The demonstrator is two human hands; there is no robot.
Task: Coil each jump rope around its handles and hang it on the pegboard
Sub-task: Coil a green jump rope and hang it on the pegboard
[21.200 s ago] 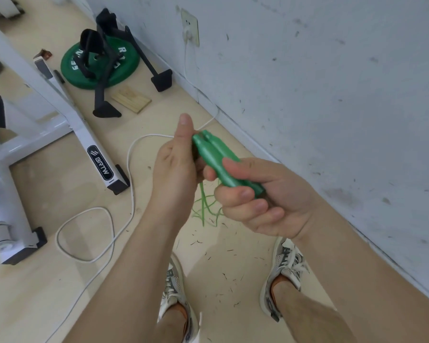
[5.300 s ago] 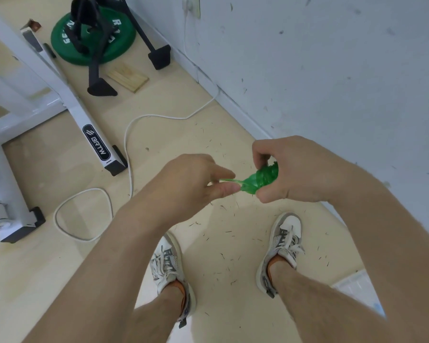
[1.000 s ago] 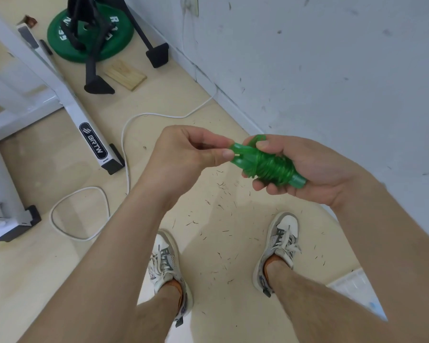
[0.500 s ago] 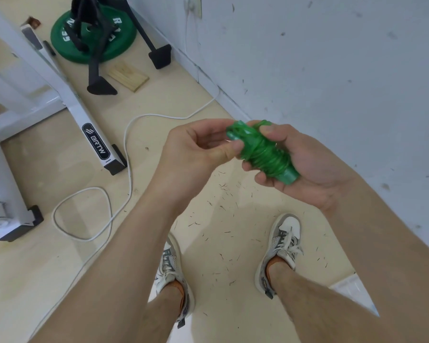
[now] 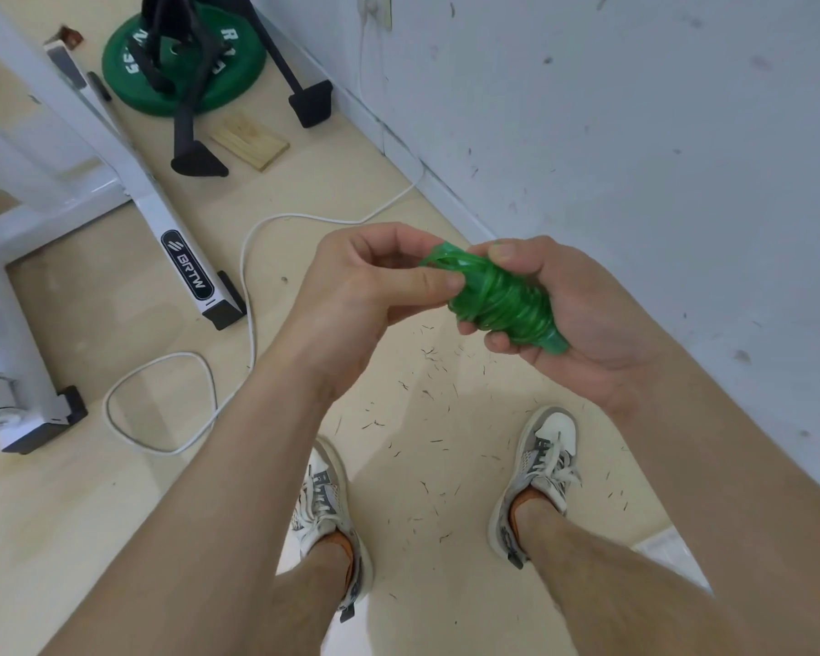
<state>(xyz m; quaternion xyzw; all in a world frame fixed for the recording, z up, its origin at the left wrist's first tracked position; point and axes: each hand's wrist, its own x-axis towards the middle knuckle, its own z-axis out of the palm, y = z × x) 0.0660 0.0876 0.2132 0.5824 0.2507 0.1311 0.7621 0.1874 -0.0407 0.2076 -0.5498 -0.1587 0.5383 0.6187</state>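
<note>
White machine frame (image 5: 148, 201) stood on the floor, green weight plate (image 5: 237, 63) beyond it. Right hand (image 5: 583, 319) held the coiled green jump rope (image 5: 503, 300) in mid-air near the wall, fingers curled round it. Left hand (image 5: 356, 295) pinched the loop at its end.

"BRTW" on white frame leg (image 5: 188, 272)

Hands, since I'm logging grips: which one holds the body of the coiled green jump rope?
The right hand, curled around the wound jump rope; the left hand only pinches the strand at its end.
</note>
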